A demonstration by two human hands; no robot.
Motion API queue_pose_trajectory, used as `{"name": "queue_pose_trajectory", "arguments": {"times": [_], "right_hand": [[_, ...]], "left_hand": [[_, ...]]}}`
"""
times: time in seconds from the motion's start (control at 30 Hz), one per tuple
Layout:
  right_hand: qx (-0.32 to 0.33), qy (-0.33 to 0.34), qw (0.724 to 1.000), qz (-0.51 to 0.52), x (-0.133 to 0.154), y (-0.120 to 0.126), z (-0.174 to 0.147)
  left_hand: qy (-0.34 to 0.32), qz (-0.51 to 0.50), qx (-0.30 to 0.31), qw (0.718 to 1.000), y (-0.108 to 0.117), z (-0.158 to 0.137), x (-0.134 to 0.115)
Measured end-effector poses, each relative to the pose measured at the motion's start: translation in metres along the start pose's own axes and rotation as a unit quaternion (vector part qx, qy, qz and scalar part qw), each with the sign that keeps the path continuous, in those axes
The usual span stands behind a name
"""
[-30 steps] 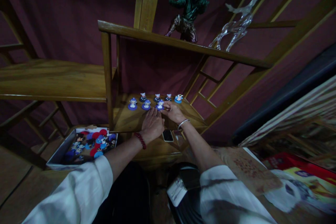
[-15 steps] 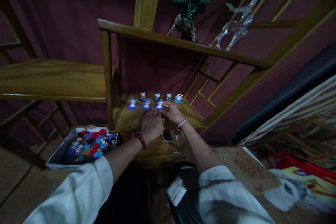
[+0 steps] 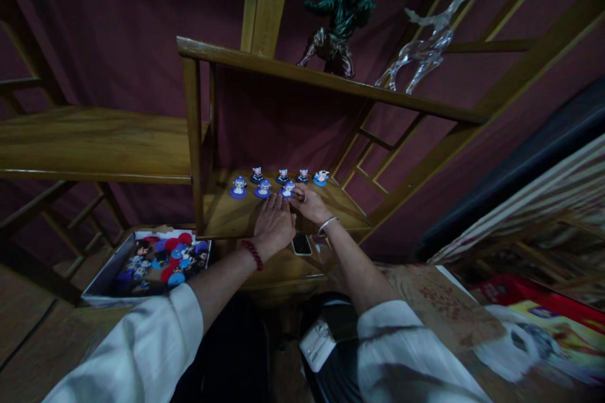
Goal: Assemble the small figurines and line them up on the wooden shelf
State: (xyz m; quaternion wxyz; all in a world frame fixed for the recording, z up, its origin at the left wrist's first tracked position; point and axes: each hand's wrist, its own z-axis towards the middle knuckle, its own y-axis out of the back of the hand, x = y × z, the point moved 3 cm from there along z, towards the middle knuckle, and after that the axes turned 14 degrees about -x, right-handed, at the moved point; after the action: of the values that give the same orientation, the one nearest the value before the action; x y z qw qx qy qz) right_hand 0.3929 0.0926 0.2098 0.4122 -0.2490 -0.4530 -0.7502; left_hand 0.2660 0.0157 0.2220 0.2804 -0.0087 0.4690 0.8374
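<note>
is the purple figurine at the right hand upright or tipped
Upright: the purple figurine has its head uppermost and its purple base down on the shelf, with the right hand at its side.

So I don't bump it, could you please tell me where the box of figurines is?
In the head view, the box sits at lower left, below the left wooden shelf and left of the person's left hand.

Left hand [image 3: 275,225] palm-down at seven o'clock from a purple-based figurine [image 3: 287,189], right hand [image 3: 309,203] curled against it at four — matching figurines [image 3: 263,188] at nine, smartphone [image 3: 302,244] at half past five, box [image 3: 106,277] of jumbled toys [image 3: 178,258] at eight, hooded statuette [image 3: 341,19] at one
</note>
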Motion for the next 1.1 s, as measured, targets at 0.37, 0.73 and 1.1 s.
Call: {"name": "queue_pose_trajectory", "arguments": {"times": [0.37,0.73,1.1], "right_hand": [[-0.007,0.005,0.999,-0.036,0.0034,0.0018,-0.0013],[-0.022,0.006,0.997,-0.072,0.0037,0.0029,-0.0026],[-0.018,0.028,0.996,-0.086,0.0036,0.0027,-0.002]], "left_hand": [[-0.012,0.008,0.012,1.0,0.0,-0.0005,-0.0009],[-0.011,0.01,0.019,1.0,-0.0025,-0.0007,-0.0005],[-0.014,0.02,0.008,1.0,-0.0045,-0.001,-0.0014]]}}
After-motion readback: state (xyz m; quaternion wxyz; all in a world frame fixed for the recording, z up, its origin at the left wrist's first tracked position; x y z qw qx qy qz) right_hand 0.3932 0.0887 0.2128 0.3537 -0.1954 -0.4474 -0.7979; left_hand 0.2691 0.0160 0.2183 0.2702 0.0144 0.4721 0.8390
